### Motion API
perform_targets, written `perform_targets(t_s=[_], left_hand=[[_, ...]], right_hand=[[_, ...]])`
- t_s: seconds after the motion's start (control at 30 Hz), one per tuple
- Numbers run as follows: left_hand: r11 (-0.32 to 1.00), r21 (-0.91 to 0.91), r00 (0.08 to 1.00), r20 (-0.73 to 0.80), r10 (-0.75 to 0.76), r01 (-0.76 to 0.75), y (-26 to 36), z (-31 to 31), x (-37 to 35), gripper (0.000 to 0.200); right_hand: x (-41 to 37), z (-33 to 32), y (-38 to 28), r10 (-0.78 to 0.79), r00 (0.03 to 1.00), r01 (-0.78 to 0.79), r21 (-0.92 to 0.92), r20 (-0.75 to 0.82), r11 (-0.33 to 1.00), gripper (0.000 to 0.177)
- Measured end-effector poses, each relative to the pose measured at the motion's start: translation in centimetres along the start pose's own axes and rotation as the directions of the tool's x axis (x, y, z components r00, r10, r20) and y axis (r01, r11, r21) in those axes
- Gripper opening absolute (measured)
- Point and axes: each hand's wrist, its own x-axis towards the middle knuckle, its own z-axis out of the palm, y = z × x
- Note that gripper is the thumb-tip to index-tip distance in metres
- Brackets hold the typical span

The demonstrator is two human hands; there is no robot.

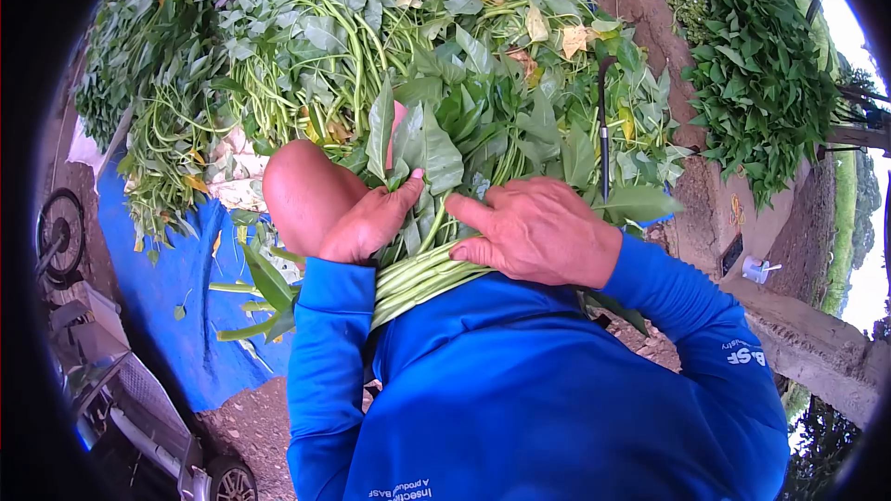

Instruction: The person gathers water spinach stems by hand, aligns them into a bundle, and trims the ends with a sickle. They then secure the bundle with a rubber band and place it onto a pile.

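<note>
Lying across the lap, just below both hands, the bunch of green stems point(418, 285) is sitting nearest to the right hand point(548, 232). I am seeing the right thumb resting on top of it. The left hand point(367, 223) is sitting above its left part, a little further off.

The bunch is running long-ways on a slant: its left part is dipping down toward the left sleeve point(336, 343), and its right part is rising and hiding under the right hand. Past that sleeve, some thick stem ends point(237, 289) are poking out to the left, but I am not able to tell if they are part of the bunch.

One thin stem point(436, 223) is standing up between the two hands, crossing the way the bunch is lying. It is pointing up toward the big leaves point(440, 150), and the right pointing finger is reaching right up to it.

In the right grip, the thumb and pointing finger are keeping their tips apart. The other fingers are curling under, so I cannot tell if they are squeezing any stems. In the left grip, the thumb is leaning on the leaves while the fingers are hiding, so I cannot tell how tight it is.
</note>
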Motion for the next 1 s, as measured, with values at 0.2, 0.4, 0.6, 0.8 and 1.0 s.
perform_targets(t_s=[0.2,0.4,0.6,0.8,1.0], left_hand=[[0.780,-0.611,0.976,0.051,0.211,-0.137,-1.4,0.8,-0.1,0.074],[0.944,-0.310,0.976,0.142,0.163,-0.112,-2.4,0.1,0.7,0.075],[0.998,0.039,0.997,-0.057,-0.053,0.055,-0.7,0.2,0.7,0.064],[0.990,-0.143,0.997,0.083,0.002,0.010,-1.1,-0.1,0.2,0.064],[0.858,0.476,0.932,0.185,-0.311,0.191,7.5,-0.9,-2.0,0.060]], right_hand=[[1.5,1.2,1.2,-0.082,0.996,0.080,-0.038,-0.039,0.996,0.055],[0.8,1.4,0.8,-0.046,0.986,0.037,-0.062,-0.158,0.997,0.055],[0.4,1.4,0.4,-0.243,0.938,0.225,-0.099,-0.247,0.969,0.055],[-1.8,0.0,-1.5,0.131,0.989,-0.126,-0.062,0.071,0.990,0.075],[-1.6,0.9,-0.6,-0.126,0.984,0.108,-0.143,-0.126,0.984,0.064]])
